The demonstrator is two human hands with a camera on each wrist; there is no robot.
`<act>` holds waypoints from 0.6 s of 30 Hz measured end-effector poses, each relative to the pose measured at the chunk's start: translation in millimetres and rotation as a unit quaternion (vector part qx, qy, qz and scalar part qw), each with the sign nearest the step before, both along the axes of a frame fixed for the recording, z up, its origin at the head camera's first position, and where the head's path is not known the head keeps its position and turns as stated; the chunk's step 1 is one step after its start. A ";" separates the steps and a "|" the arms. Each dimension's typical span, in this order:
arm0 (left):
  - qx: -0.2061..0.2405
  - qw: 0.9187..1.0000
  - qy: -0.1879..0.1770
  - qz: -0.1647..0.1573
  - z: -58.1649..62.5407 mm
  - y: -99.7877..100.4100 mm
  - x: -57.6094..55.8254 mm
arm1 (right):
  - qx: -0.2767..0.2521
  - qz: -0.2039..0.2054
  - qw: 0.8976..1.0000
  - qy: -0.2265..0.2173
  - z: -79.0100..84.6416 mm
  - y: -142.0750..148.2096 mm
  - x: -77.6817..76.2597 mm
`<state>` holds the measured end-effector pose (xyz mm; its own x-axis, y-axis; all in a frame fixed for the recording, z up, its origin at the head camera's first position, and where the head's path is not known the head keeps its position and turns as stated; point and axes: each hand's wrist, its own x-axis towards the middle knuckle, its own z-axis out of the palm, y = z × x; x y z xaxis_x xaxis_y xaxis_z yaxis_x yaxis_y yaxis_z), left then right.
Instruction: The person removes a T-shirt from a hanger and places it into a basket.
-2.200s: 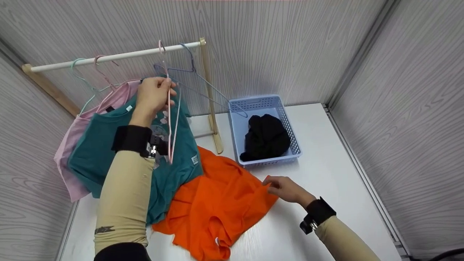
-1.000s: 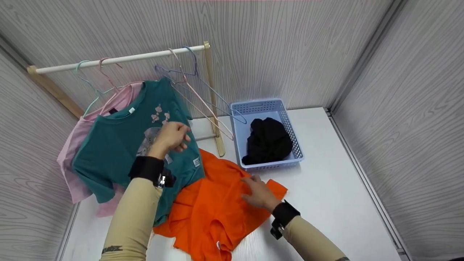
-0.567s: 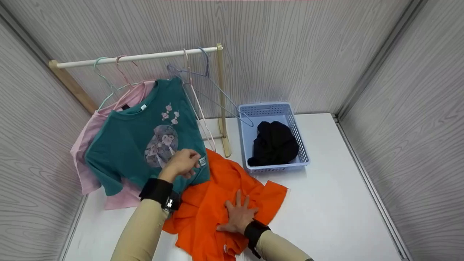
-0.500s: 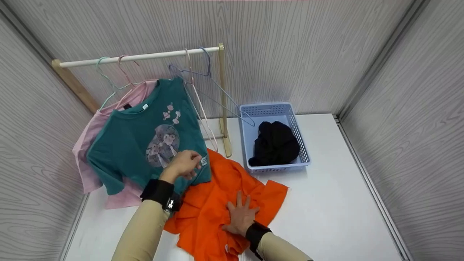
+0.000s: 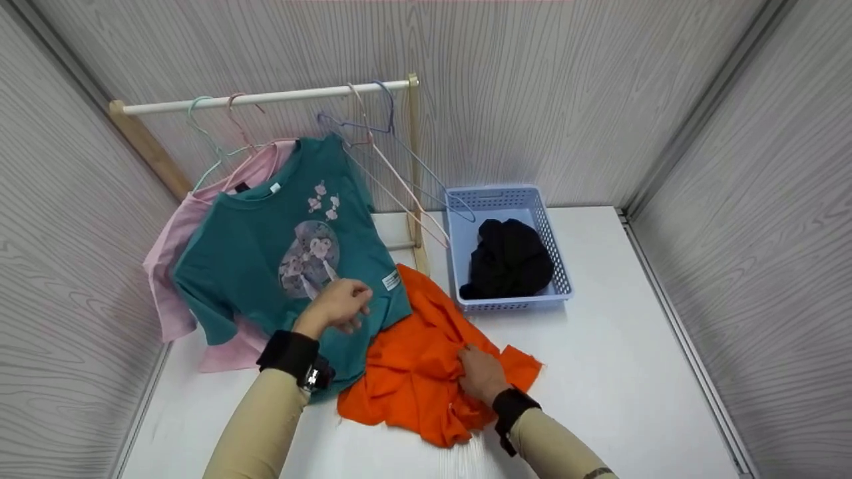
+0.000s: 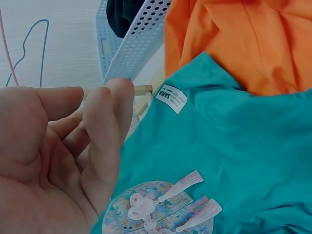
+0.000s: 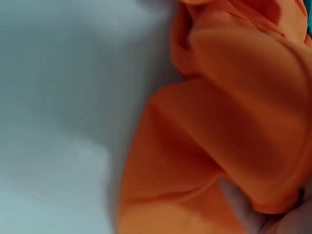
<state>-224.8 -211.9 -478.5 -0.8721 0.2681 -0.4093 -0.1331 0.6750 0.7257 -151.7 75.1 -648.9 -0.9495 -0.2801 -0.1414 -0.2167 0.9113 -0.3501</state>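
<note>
My right hand (image 5: 482, 376) grips a bunched fold of the orange shirt (image 5: 419, 379), which lies crumpled on the white table. In the right wrist view, fingers (image 7: 239, 207) pinch the orange cloth. My left hand (image 5: 336, 306) hovers in front of the teal T-shirt (image 5: 253, 246) with loosely curled fingers and nothing in them. The teal T-shirt, with a flower print and a white label, hangs over part of the orange shirt. A bare pink hanger (image 5: 405, 181) is on the rail, to the right of the teal T-shirt.
A clothes rack with a white rail (image 5: 293, 95) stands at the back left. It also carries a pink shirt (image 5: 170, 266) and a bare blue hanger (image 5: 432, 171). The hanger's end reaches over the blue basket (image 5: 560, 266), where a black garment (image 5: 511, 259) lies. Wood-patterned walls surround the table.
My left hand has let go of the pink hanger, now on the rail, and lowered. My right hand has moved from the orange shirt's edge, pressed flat on it, then gathered the cloth upward.
</note>
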 end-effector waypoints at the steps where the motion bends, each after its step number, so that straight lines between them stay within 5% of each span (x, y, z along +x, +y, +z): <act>1: -0.003 1.000 -0.002 0.000 -0.6 -0.3 1.1 | -0.024 0.001 1.000 -0.007 0.3 6.5 -1.0; 6: -0.019 1.000 0.002 -0.007 -2.2 -3.6 5.7 | -0.114 -0.002 0.993 -0.030 18.6 35.9 -9.2; 13: -0.029 1.000 0.003 -0.007 1.1 -2.5 8.4 | -0.185 -0.034 0.980 0.065 72.6 64.5 -26.3; 18: -0.031 0.999 0.001 -0.009 5.1 -0.2 9.7 | -0.251 -0.043 0.964 0.070 112.5 79.8 -37.3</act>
